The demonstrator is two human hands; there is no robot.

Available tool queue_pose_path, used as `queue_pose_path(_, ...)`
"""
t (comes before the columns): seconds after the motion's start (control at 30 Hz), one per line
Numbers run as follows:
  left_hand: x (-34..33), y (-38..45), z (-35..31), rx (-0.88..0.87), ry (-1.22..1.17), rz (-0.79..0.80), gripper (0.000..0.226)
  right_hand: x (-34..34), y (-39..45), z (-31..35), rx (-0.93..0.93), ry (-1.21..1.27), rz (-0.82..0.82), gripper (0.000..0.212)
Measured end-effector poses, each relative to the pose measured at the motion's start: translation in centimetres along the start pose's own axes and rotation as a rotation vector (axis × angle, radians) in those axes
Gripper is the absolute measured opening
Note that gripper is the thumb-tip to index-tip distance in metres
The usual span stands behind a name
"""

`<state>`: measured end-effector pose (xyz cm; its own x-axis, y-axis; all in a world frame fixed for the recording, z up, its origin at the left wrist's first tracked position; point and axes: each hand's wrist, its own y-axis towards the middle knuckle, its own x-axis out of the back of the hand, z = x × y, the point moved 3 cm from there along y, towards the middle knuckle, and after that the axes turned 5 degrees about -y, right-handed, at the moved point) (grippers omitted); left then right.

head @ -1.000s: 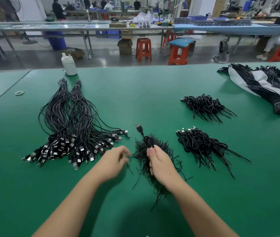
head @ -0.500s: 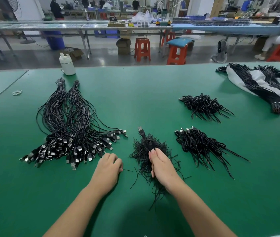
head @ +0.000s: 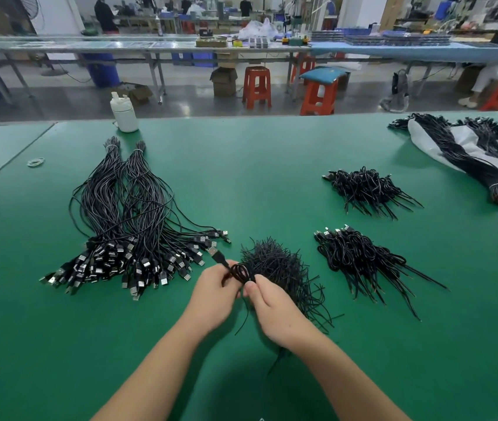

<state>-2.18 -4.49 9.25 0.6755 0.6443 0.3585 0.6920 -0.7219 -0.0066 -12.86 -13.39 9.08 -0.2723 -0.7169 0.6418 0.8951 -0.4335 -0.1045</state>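
From the head view we see both hands meeting low over the green surface (head: 241, 183). Our left hand (head: 214, 294) curls its fingers round a black USB cable (head: 239, 273) just behind its plug, which points up and to the left. Our right hand (head: 275, 308) pinches the near side of the small coil wound in that same cable, thumb on top. The cable's loose tail hangs down between the two wrists to the surface. The cable sits just in front of a heap of coiled cables (head: 278, 262), which lies partly under our right hand. To the left, near the plug, lie two long tied bundles of USB cables (head: 126, 226), plugs fanned toward us. To the right lie two more piles, a near pile (head: 360, 259) and a far pile (head: 363, 192), well apart from our hands. At the far right a tied bundle (head: 466, 159) rests on a white plastic bag (head: 424, 138). A white bottle (head: 124, 113) stands at the far edge.
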Motion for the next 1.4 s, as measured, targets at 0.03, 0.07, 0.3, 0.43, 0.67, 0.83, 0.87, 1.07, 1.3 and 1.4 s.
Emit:
queue_pose_path(0.03, 0.1, -0.1, -0.2, 0.011, -0.018, -0.008, 0.031, 0.0, 0.0, 0.1, -0.013, -0.006, -0.002, 0.026)
queue_pose_path(0.07, 0.3, -0.1, -0.2, 0.023, -0.029, -0.014, 0.030, 0.0, -0.1, 0.2, -0.029, -0.009, -0.008, 0.025)
queue_pose_path(0.3, 0.0, -1.1, -1.4, 0.096, -0.249, 0.021, 0.025, 0.1, 0.0, 1.0, -0.033, 0.040, -0.145, 0.022)
queue_pose_path(0.43, -0.3, -1.5, -2.1, 0.131, -0.296, 0.001, 0.017, 0.4, 0.2, 0.7, -0.042, 0.040, -0.202, 0.027)
queue_pose_path(0.67, 0.0, -1.6, -2.6, 0.080, 0.096, -0.170, 0.016, 0.4, 0.3, 0.6, -0.006, 0.032, -0.285, 0.030)
queue_pose_path(0.83, 0.3, -2.9, -4.1, -0.444, 0.718, -0.262, 0.004, 1.0, 0.8, 0.3, -0.026, 0.083, -0.210, 0.030)
queue_pose_path(0.87, 0.3, -3.1, -4.3, -0.627, 0.813, -0.253, 0.005, 1.1, 1.0, 0.2, -0.047, 0.133, -0.159, 0.031)
queue_pose_path(1.07, 0.6, -2.8, -5.5, -0.867, 0.799, 0.013, 0.025, 0.8, 0.5, 0.0, -0.111, 0.478, 0.211, 0.032)
queue_pose_path(1.3, 0.9, -1.8, -5.2, -0.361, 0.347, -0.050, 0.018, 1.7, -0.3, 0.8, -0.016, 0.196, 0.175, 0.016)
queue_pose_path(1.4, 1.1, -1.4, -4.6, -0.144, 0.265, -0.087, 0.019, 2.0, -0.4, 1.2, 0.178, -0.223, 0.035, 0.027)
